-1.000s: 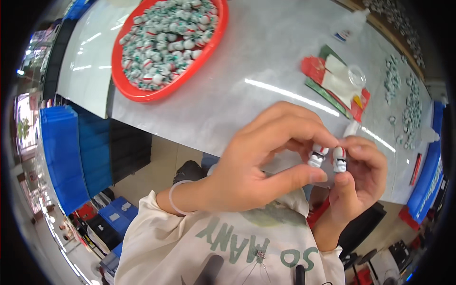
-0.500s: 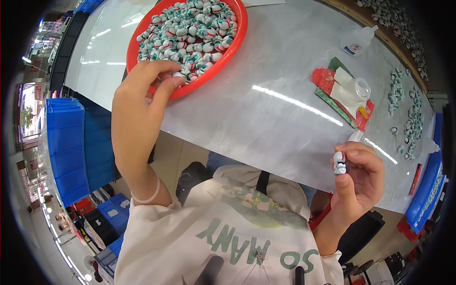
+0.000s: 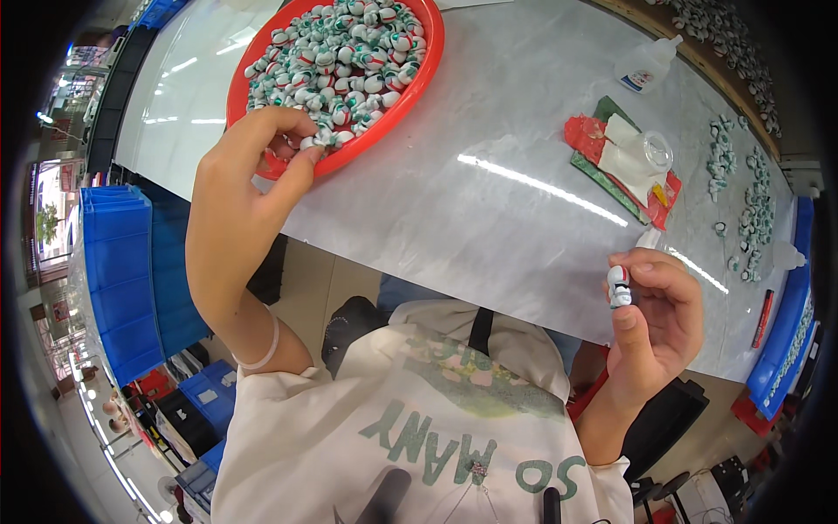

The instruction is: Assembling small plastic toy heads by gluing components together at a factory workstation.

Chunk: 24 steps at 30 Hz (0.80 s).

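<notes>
My left hand [image 3: 240,188] reaches over the near rim of a red plastic basin [image 3: 384,129], which is heaped with small white, green and red figurines [image 3: 336,65]. Its thumb and fingertips pinch around one white figurine [image 3: 316,141] at the pile's near edge; part of it is hidden by the fingers. On the right, past the table's front edge, my right hand [image 3: 656,319] is closed on another figurine [image 3: 619,286]. That one is upright between thumb and fingers, with a white rounded head, a red stripe and a dark band.
Beyond my right hand lie a red and green pad [image 3: 602,170] with white paper and a clear round cap [image 3: 656,153]. A white squeeze bottle [image 3: 648,65] lies farther back. Figurines in rows [image 3: 755,214], a red marker [image 3: 763,319] and a blue tray [image 3: 781,349] are at the right.
The view has shifted slightly. My left hand has drawn a little left and toward me, still at the basin's near rim. My right hand keeps its figurine in nearly the same place.
</notes>
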Each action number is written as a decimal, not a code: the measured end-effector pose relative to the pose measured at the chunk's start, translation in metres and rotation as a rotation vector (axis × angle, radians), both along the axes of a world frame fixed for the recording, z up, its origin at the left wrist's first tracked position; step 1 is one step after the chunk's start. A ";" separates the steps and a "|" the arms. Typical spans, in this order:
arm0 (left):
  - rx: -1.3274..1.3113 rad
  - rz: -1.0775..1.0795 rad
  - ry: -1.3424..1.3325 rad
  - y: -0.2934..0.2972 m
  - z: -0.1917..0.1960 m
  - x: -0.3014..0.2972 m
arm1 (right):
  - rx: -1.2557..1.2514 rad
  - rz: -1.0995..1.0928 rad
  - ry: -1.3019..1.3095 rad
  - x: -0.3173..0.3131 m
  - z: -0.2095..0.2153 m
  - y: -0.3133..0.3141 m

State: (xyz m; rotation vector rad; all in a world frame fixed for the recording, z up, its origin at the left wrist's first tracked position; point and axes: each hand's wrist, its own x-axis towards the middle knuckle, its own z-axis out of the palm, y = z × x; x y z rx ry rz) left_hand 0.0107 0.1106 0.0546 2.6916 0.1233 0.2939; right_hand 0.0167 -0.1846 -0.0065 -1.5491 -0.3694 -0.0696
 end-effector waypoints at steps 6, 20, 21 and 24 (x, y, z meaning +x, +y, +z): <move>-0.132 -0.162 -0.146 -0.004 -0.010 0.000 | 0.052 -0.039 0.017 -0.001 -0.002 0.002; -1.178 -0.557 0.007 -0.080 -0.039 0.012 | 0.000 0.079 -0.077 0.007 -0.007 -0.005; -1.240 -0.543 0.032 -0.086 -0.042 0.010 | 0.022 0.092 -0.104 0.008 -0.008 -0.004; -1.344 -0.521 0.106 -0.102 -0.052 0.009 | 0.031 0.108 -0.113 0.007 -0.008 -0.005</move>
